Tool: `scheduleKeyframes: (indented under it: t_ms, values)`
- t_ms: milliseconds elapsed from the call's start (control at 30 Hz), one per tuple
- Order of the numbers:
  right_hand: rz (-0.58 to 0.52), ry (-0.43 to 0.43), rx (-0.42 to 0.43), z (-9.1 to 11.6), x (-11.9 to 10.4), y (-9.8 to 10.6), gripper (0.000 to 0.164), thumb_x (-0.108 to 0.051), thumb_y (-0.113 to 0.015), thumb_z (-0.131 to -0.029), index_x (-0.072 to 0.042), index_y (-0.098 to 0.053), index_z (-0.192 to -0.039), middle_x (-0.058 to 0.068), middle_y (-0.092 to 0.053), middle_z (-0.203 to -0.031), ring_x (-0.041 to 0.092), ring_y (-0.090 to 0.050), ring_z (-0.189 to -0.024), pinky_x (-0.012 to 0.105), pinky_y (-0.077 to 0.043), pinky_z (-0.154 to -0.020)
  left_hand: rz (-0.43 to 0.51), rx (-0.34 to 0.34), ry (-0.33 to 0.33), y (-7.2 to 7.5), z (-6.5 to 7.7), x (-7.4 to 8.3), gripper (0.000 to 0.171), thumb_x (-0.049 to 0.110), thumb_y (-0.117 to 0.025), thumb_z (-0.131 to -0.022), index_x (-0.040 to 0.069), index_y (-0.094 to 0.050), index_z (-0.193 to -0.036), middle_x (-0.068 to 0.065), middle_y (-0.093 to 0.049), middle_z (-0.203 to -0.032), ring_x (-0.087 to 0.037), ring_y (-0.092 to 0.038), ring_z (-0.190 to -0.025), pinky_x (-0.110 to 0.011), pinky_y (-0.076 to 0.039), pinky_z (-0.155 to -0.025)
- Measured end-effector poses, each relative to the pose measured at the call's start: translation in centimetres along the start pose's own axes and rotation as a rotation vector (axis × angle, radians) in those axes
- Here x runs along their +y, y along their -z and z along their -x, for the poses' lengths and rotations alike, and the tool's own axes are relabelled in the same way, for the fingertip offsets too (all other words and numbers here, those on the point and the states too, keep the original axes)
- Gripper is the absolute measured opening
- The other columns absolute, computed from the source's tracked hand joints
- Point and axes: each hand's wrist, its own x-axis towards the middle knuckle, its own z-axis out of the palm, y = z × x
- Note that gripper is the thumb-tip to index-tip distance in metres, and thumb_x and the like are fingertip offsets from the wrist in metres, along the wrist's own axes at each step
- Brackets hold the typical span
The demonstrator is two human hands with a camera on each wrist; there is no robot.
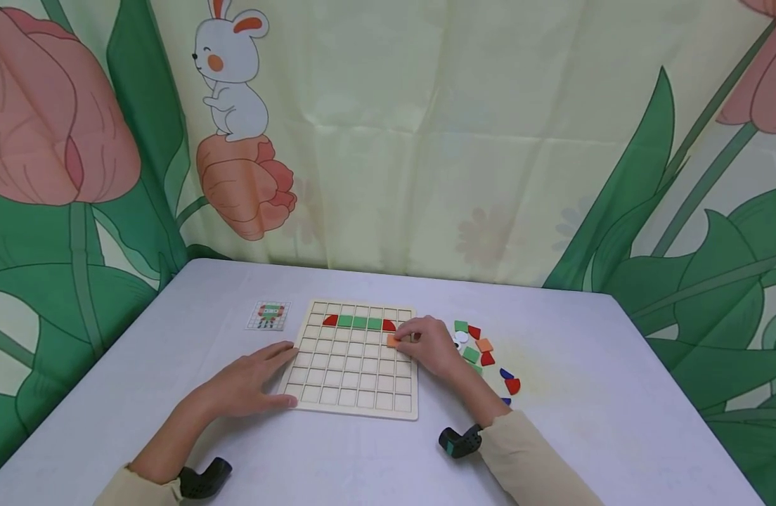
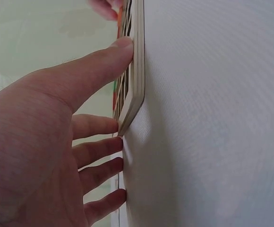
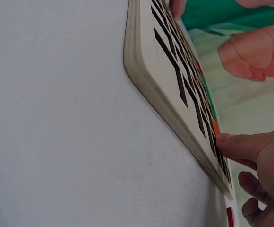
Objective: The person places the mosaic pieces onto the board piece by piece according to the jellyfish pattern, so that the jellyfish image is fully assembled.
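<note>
A wooden grid board (image 1: 348, 378) lies on the table. One of its upper rows carries a red quarter-round tile (image 1: 330, 320), several green square tiles (image 1: 360, 322) and another red curved tile (image 1: 389, 325). My right hand (image 1: 434, 346) pinches an orange square tile (image 1: 392, 341) with thumb and index finger, just below the right-hand red tile. In the right wrist view its thumb is at the orange tile (image 3: 216, 126), with the other fingers bent. My left hand (image 1: 249, 383) rests at the board's left edge, fingers spread and thumb (image 2: 124, 45) on the near-left corner.
A small pattern card (image 1: 268, 316) with a gridded figure lies left of the board. Loose red, green, orange, white and blue pieces (image 1: 471, 354) are scattered to the right, partly behind my right hand. A printed cloth (image 1: 388, 140) hangs behind the white table (image 1: 337, 464).
</note>
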Motion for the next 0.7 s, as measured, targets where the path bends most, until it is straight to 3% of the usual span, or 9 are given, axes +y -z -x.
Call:
scheduleKeyframes:
  t_ms: [133, 700]
  values:
    - [0.010, 0.004, 0.013, -0.3, -0.4, -0.2, 0.011, -0.010, -0.079, -0.079, -0.014, -0.079, -0.089, -0.001, -0.074, -0.103, 0.017, -0.058, -0.095, 0.029, -0.046, -0.076, 0.006, -0.001, 0.003, 0.0, 0.1, 0.1, 0.086, 0.055, -0.071, -0.079, 0.008, -0.042, -0.145, -0.013, -0.038, -0.153, -0.037, -0.038, -0.139, -0.062, -0.038, -0.103]
    - [0.031, 0.014, 0.020, -1.1, -0.7, -0.8, 0.005, -0.010, -0.076, -0.082, -0.013, -0.079, -0.084, -0.001, -0.074, -0.098, 0.016, -0.059, -0.096, 0.033, -0.050, -0.082, 0.005, 0.011, -0.016, 0.1, 0.1, 0.0, 0.087, 0.056, -0.070, -0.080, 0.006, -0.042, -0.145, -0.014, -0.038, -0.152, -0.037, -0.039, -0.138, -0.059, -0.040, -0.103]
